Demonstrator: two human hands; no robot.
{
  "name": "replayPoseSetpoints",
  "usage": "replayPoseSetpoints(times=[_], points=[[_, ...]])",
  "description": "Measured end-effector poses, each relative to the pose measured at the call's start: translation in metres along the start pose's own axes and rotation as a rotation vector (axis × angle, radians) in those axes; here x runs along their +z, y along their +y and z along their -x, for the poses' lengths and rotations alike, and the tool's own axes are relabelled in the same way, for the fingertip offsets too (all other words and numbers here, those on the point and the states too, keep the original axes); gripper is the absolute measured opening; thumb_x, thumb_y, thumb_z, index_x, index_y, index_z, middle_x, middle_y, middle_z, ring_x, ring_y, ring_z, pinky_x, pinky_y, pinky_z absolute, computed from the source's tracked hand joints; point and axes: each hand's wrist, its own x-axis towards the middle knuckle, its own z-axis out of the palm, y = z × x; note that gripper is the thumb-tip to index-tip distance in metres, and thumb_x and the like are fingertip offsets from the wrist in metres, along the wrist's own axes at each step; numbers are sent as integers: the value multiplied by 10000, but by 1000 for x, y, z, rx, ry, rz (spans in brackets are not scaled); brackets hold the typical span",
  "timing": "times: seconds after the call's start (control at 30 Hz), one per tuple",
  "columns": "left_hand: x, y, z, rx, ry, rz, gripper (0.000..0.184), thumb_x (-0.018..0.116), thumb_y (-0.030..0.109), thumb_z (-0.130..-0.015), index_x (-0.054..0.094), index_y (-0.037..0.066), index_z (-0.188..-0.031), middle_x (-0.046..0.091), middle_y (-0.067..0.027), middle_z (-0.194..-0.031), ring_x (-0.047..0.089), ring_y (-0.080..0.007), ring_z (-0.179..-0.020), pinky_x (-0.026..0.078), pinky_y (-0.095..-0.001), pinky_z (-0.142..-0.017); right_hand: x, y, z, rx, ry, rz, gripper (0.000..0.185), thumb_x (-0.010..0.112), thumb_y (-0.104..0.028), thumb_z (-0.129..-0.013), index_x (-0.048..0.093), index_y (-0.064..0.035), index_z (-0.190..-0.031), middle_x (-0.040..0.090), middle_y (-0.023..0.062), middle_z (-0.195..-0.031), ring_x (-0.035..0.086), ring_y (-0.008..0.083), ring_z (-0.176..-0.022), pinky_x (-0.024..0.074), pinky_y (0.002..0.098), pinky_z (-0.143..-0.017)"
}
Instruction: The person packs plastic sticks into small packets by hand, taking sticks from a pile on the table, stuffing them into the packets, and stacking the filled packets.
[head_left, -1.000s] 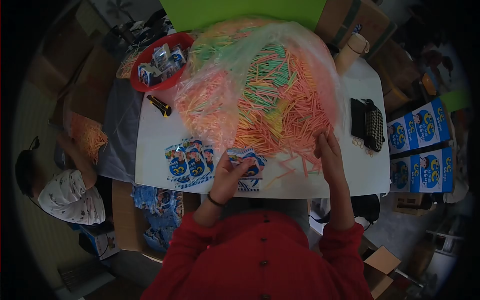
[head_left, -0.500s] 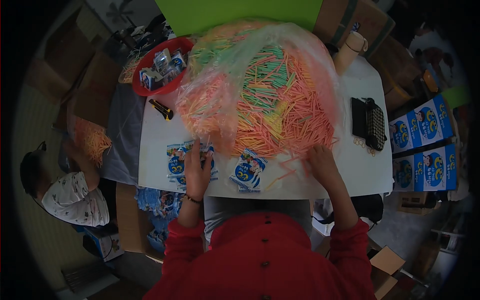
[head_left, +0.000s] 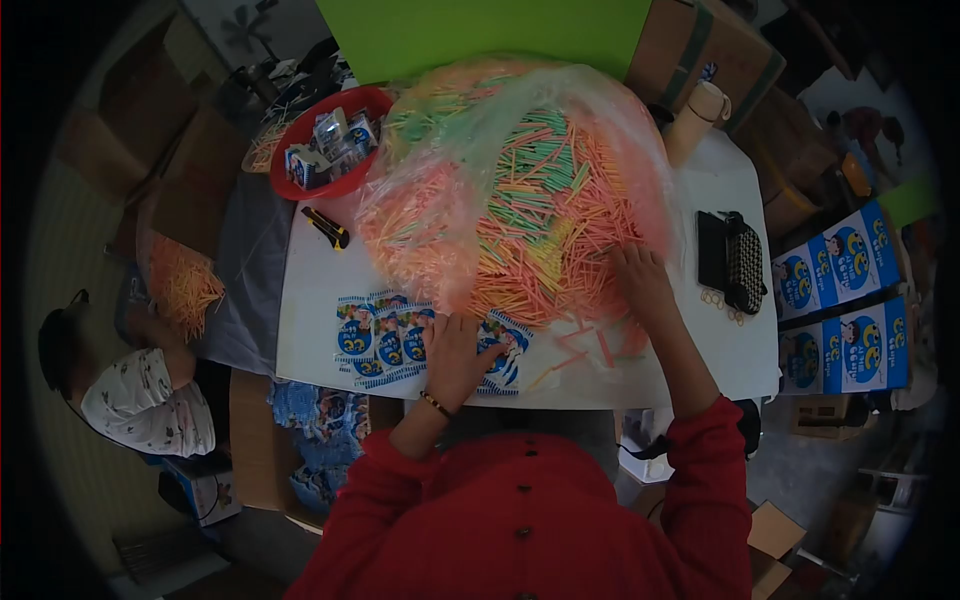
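My left hand (head_left: 456,357) is over the table's front part, fingers apart, its thumb over a blue and white packet (head_left: 507,350). Its fingertips lie beside a group of similar packets (head_left: 388,338). My right hand (head_left: 637,277) reaches onto the lower right of a heap of thin pink, green and yellow sticks (head_left: 545,200), its fingers bent down at the sticks. Whether anything is between those fingertips is too small to tell. Clear plastic (head_left: 480,130) wraps part of the heap. A few loose sticks (head_left: 570,350) lie on the white table (head_left: 310,290) near its front edge.
A red bowl (head_left: 285,178) of small packs and a yellow-black cutter (head_left: 326,228) are on the left. A beige bottle (head_left: 694,122), a dark phone-like item (head_left: 711,252) and a patterned pouch (head_left: 745,268) are on the right. Another person (head_left: 140,385) sits at far left.
My left hand first set a packet down and moved left over the group, then came back right to the single packet. My right hand dipped, then moved up onto the heap.
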Motion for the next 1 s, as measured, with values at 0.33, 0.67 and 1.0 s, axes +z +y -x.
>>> replayPoseSetpoints(times=[0.33,0.67,1.0], points=[[18,-28,-7,-71,-2,562,301,756,258,-756,562,32,-796,554,-119,-778,539,-309,-746,381,-411,-696,-7,12,-3,181,-86,-382,199,504,-35,-855,541,-27,-1050,537,128,-1048,537,273,-980,429,362,-878],[10,-19,-10,107,179,344,200,706,115,-792,536,15,-759,486,-134,-660,498,-345,-692,369,-422,-635,27,-86,37,495,310,-1379,121,456,-51,-976,513,-45,-1083,538,8,-980,519,120,-872,413,243,-806],[-12,-6,-17,-644,-41,1691,170,664,94,-895,657,40,-1056,707,-56,-981,671,-99,-840,535,-227,-726,1,-53,25,938,162,-1984,122,449,-164,-1014,524,-73,-1049,583,19,-909,541,115,-794,452,263,-751]])
